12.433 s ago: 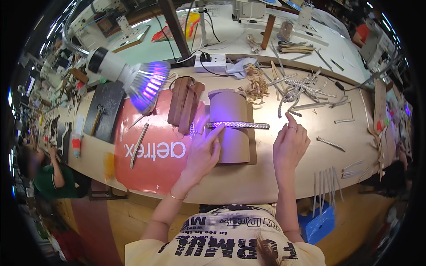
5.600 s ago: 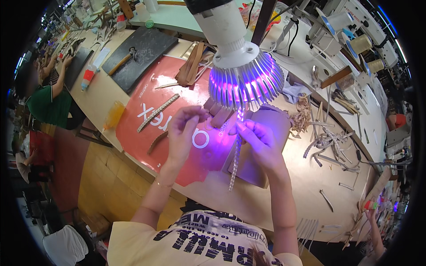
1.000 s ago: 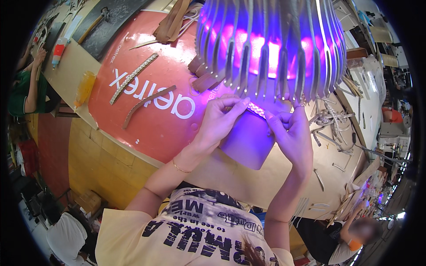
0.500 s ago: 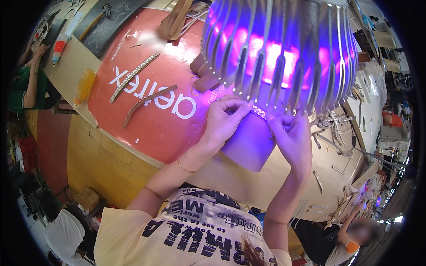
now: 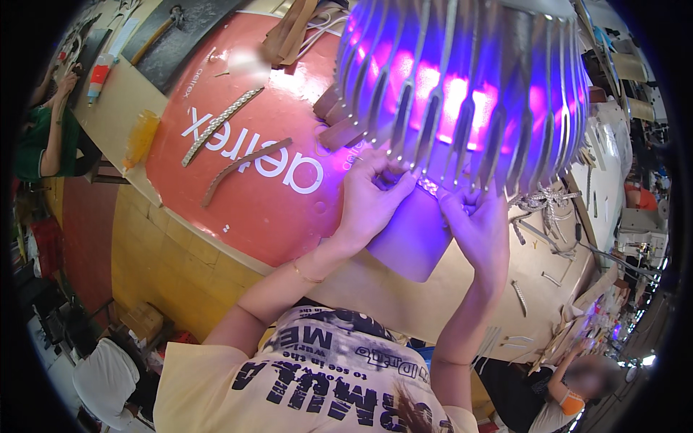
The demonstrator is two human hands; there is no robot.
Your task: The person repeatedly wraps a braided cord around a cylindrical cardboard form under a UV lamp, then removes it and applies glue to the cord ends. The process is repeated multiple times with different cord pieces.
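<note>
Between my two hands a short braided strap (image 5: 427, 186) is held, lit purple under a ribbed metal lamp (image 5: 462, 94). My left hand (image 5: 375, 195) pinches the strap's left end between thumb and fingers. At its right end my right hand (image 5: 480, 224) grips it the same way; some of those fingertips are hidden beneath the lamp's rim. On the red printed sheet to the left lie a pale braided strap (image 5: 222, 126) and a flat brown strip (image 5: 245, 169).
Brown leather pieces (image 5: 338, 130) lie beside the lamp. A tangle of braided cords (image 5: 545, 202) rests to the right. Far left are a hammer (image 5: 162, 29), a yellow bottle (image 5: 141, 137) and a red-and-white tube (image 5: 98, 78). Other people work at the left and lower right.
My left hand has shifted slightly right along the strap, and less of the braid shows between my hands. The whole view has moved a little.
</note>
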